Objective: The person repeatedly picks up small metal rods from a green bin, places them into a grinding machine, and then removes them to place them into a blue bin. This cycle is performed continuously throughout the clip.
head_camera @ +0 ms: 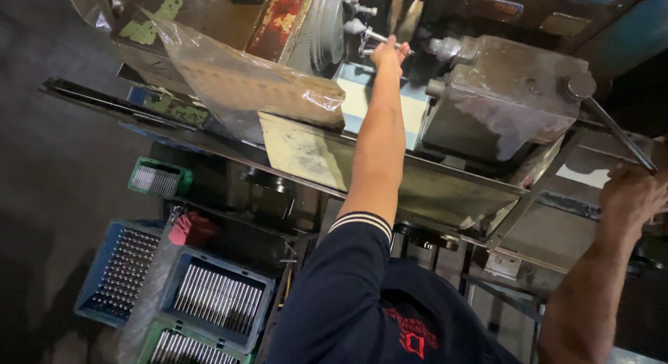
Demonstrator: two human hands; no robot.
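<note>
Left hand (pixel 387 54): your fingers are closed round the rod (pixel 376 37) at the chuck (pixel 327 26).
Right hand (pixel 632 195): you grip the lever (pixel 616 131).
Floor: crates (pixel 216 298) of rods.

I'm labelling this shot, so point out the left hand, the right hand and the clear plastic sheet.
left hand (pixel 388 54): head view, back of hand.
right hand (pixel 630 197): head view, knuckles.
clear plastic sheet (pixel 243 82): head view, middle.

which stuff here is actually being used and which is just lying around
In use: left hand at the metal rod in the machine chuck; right hand on the long lever.
Lying about: blue crate, green crate, plastic sheet.
</note>
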